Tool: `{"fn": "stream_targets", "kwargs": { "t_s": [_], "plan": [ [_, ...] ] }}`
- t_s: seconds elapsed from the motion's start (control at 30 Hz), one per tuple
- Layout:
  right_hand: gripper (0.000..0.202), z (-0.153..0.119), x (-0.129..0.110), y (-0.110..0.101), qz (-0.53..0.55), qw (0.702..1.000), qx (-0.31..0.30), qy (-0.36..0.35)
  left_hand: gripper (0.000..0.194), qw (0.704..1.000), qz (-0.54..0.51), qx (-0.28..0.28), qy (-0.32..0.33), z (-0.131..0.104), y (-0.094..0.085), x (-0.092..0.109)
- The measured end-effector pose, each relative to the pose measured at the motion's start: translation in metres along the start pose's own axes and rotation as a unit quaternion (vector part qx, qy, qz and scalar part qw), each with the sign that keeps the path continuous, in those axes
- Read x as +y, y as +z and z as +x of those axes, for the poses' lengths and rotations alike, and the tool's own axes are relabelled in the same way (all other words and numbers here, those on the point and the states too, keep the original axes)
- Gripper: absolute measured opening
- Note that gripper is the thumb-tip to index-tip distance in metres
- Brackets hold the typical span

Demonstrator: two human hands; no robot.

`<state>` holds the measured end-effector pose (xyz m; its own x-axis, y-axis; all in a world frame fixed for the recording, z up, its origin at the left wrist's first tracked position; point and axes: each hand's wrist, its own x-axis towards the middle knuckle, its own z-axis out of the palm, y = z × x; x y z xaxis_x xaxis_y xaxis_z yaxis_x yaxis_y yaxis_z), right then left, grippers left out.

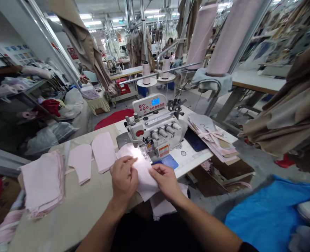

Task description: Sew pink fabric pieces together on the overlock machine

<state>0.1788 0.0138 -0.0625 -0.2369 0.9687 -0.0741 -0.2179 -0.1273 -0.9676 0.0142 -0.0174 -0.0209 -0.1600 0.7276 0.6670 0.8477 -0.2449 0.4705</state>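
Soft, pale pink flat fabric pc (145, 180) lies at the needle area of a white overlock-type sewing machine w/ a blue display (157, 127), lit bright near the needle; its near end reaches the front edge of the beige-covered desk (92, 206). Hands are apart, one each side of the pc. The left hand (124, 176) is curled, fingertips down on the cloth's left part; can't tell if it's pinching or just pressing. The right hand (166, 180) has thumb + index closed on the right edge, just below the machine's blue plate (169, 161).

Handling: prob. v. light and limp, no stiffness of its own, so it'd fold or ruck if pushed from one pt. Not fragile as such, but edges could stretch or curl. Best hold: flat fingertips on the left part, light pinch at the right edge, well clear of the needle, w/ tension even btwn both.

Left of the machine, two pale pink shaped cut pcs (105, 152) lie flat nr each other; farther left sits a thick stack of pale pink cloth (43, 182).
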Motion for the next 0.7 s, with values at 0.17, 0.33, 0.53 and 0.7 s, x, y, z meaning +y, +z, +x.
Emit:
{"fn": "stream_targets", "kwargs": {
  "t_s": [0.17,0.33,0.53,0.7],
  "plan": [
    [0.034,-0.001,-0.002,0.0,0.056,0.997,-0.007,0.053,0.044,0.819,-0.359,0.182,-0.409,-0.045,0.02,0.01],
    [0.032,0.0,-0.002,0.0,0.129,0.982,-0.035,0.133,0.048,0.603,-0.601,-0.051,-0.523,-0.057,0.023,0.031],
    [0.031,0.001,-0.002,-0.003,0.113,0.986,-0.037,0.121,0.065,0.586,-0.601,-0.117,-0.531,-0.056,0.023,0.025],
    [0.034,-0.009,0.001,-0.009,0.036,0.994,-0.079,0.064,0.066,0.596,-0.591,-0.129,-0.528,-0.06,0.025,0.026]
  ]
}}
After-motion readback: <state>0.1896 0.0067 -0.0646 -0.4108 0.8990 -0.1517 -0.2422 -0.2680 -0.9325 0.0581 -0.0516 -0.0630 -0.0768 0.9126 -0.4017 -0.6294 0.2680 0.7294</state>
